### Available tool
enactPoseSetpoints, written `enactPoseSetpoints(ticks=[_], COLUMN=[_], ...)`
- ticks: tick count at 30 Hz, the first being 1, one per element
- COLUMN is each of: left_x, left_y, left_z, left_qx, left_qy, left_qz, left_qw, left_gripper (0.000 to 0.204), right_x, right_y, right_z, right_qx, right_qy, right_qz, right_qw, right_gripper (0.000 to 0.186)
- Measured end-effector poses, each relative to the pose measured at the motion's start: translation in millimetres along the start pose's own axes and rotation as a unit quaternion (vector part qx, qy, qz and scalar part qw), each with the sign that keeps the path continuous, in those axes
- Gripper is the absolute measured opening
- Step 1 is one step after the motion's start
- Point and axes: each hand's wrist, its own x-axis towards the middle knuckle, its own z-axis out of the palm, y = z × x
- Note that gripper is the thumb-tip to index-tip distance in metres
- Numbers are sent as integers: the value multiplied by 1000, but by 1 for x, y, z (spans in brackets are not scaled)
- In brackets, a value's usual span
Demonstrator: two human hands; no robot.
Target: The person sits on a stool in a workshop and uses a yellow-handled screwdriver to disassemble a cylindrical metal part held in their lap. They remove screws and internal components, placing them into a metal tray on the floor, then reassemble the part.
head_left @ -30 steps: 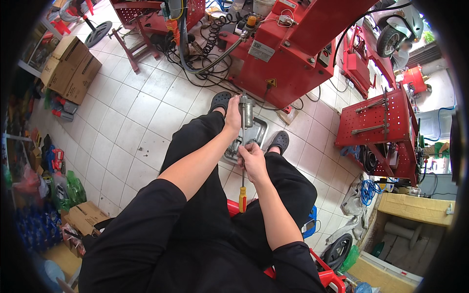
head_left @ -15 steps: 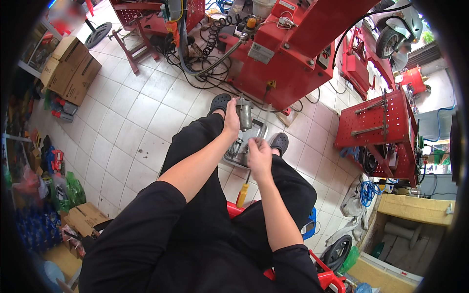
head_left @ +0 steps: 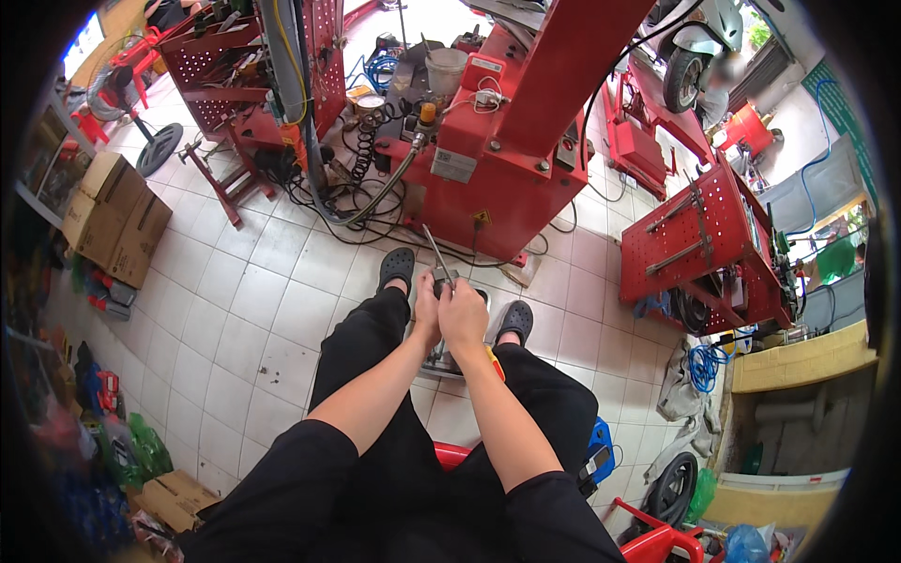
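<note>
My left hand (head_left: 426,311) is closed round a metal motor (head_left: 444,278), of which only a dark end shows between my hands. Against it, my right hand (head_left: 463,314) is closed on a screwdriver (head_left: 435,247). Its thin shaft sticks out ahead of my fingers, and a yellow handle shows beside my right wrist. Under both hands, between my feet, lies a metal tray (head_left: 449,372) with metal parts in it, largely covered by my hands and forearms.
Ahead stands a big red machine (head_left: 507,188) with hoses and cables on the floor. A red perforated tool cart (head_left: 690,244) is at the right, cardboard boxes (head_left: 117,220) at the left. A blue case (head_left: 598,455) lies by my right leg.
My hands have come together, the right moving onto the motor beside the left. The screwdriver's shaft now points away ahead. The view has shifted, showing more of the workshop's far side.
</note>
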Motion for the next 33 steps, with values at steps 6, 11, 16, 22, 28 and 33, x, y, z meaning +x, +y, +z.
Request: enactPoseSetpoints(ticks=[6, 11, 16, 22, 28, 33], left_x=[19, 16, 28, 13, 7, 11], left_y=[-16, -15, -31, -21, -19, -24], left_z=[-7, -3, 0, -3, 0, -4], left_qx=[-25, 10, -4, 48, 70, 49], left_qy=[-25, -13, -16, 12, 20, -27], left_qz=[15, 49, 83, 109, 148, 129], left_qw=[999, 999, 996, 993, 986, 990], left_gripper=[38, 39, 40, 40, 39, 39], right_x=[18, 20, 19, -2, 2, 12], right_y=[-7, -9, -4, -13, 8, 13], right_z=[-3, -8, -10, -18, -5, -8], right_qx=[66, 55, 97, 83, 107, 197], right_qy=[-3, -2, 12, 24, 20, -24], right_qz=[92, 108, 101, 82, 97, 131], right_qw=[994, 993, 990, 993, 989, 971], right_gripper=[29, 28, 29, 27, 26, 26])
